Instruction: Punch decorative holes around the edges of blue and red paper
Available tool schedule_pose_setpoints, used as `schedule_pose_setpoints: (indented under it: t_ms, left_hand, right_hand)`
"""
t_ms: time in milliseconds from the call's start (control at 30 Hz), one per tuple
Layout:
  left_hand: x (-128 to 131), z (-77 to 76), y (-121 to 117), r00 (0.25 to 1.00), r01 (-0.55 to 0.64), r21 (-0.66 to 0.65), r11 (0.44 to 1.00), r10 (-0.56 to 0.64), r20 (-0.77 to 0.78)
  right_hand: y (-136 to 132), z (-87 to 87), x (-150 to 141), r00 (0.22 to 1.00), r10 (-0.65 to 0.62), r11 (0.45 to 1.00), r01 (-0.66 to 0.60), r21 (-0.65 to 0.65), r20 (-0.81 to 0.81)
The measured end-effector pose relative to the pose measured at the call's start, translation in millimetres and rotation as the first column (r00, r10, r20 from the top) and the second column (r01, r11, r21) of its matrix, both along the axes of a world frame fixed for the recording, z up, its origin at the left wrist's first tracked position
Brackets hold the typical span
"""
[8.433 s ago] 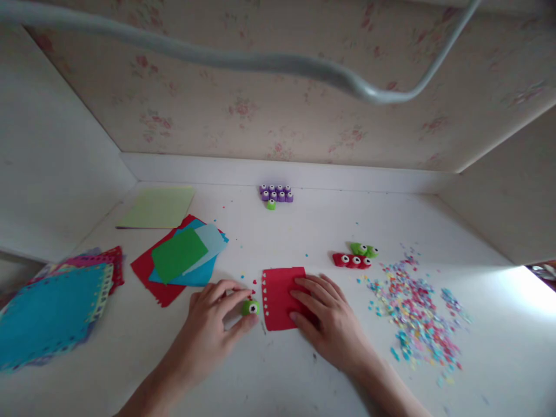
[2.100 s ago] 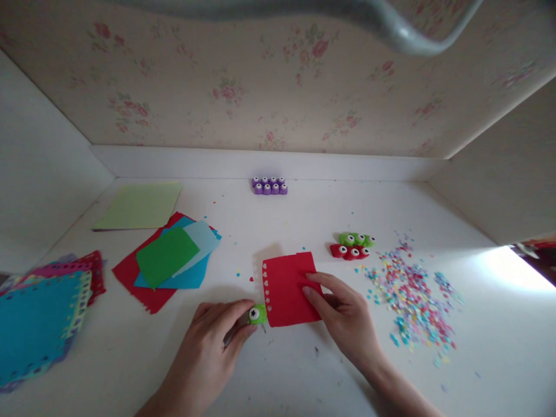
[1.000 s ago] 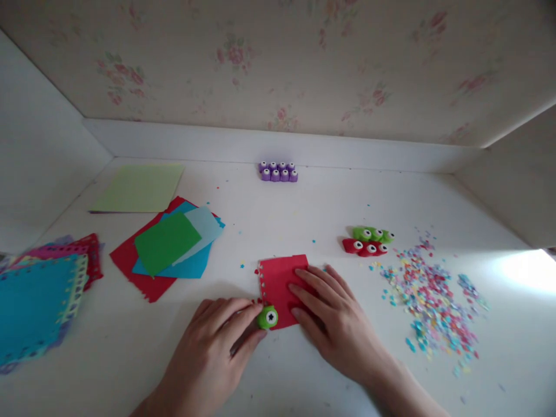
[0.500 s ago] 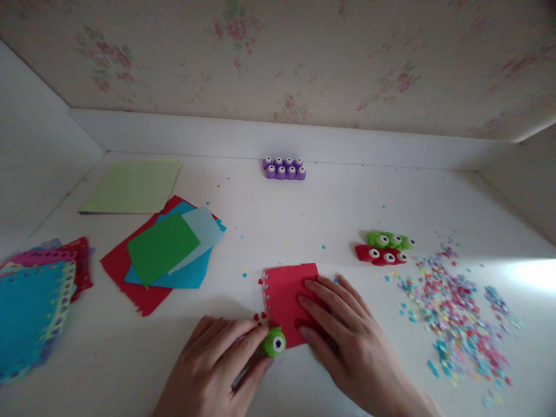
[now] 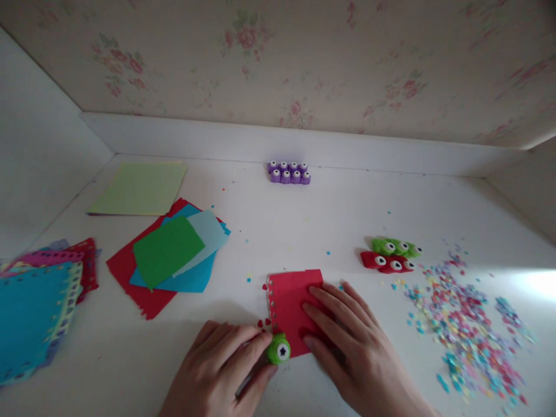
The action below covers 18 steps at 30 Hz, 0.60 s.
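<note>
Between thumb and fingers, my left hand (image 5: pixel 223 368) grips a small green craft punch (image 5: pixel 278 349) with a white button bearing a dark star. The punch sits at the lower left corner of a red sheet of paper (image 5: pixel 291 307). A row of small punched holes runs down the sheet's left edge. My right hand (image 5: pixel 351 336) lies with fingers spread over the sheet's right side, pressing it to the table. A few red paper cutouts (image 5: pixel 264 323) lie beside the left edge, just above my left fingers.
Purple punches (image 5: pixel 289 172) stand in two rows near the wall. Green punches (image 5: pixel 396 247) and red punches (image 5: pixel 387 262) lie at right, beside scattered confetti (image 5: pixel 473 324). At left are coloured sheets (image 5: pixel 167 249), a pale green stack (image 5: pixel 139 188) and hole-edged papers (image 5: pixel 35 313).
The whole view has shifted slightly, so everything appears a little lower and further right. Both hands keep their places on the punch and the red sheet.
</note>
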<state>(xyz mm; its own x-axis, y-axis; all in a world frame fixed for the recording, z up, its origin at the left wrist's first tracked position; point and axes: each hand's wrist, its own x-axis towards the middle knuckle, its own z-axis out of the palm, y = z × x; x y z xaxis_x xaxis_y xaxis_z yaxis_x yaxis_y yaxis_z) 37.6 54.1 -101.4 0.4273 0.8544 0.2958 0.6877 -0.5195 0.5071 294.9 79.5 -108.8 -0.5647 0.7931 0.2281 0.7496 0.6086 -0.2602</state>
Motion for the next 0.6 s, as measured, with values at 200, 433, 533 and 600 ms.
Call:
schedule_pose_setpoints:
  t_ms: [200, 433, 533, 600]
  left_hand:
    - [-1.0, 0.3, -0.7, 1.0, -0.022, 0.002, 1.0, 0.022, -0.019]
    - [10.4, 13.4, 2.8, 0.988, -0.142, -0.078, 0.987, 0.146, 0.045]
    - [20.9, 14.9, 5.6, 0.989, -0.141, -0.108, 0.984, 0.146, 0.035]
    - [26.4, 14.3, 6.9, 0.987, -0.153, -0.15, 0.977, 0.159, 0.027]
  right_hand:
    - [0.4, -0.2, -0.3, 1.0, -0.001, 1.0, 0.001, -0.01, -0.009]
    - [-1.8, 5.3, -2.6, 0.999, -0.025, 0.999, 0.024, -0.044, -0.028]
    - [-2.5, 6.5, -3.6, 0.999, -0.032, 0.998, 0.03, -0.048, -0.036]
    - [-2.7, 7.1, -4.2, 0.999, -0.028, 0.999, 0.026, -0.041, -0.037]
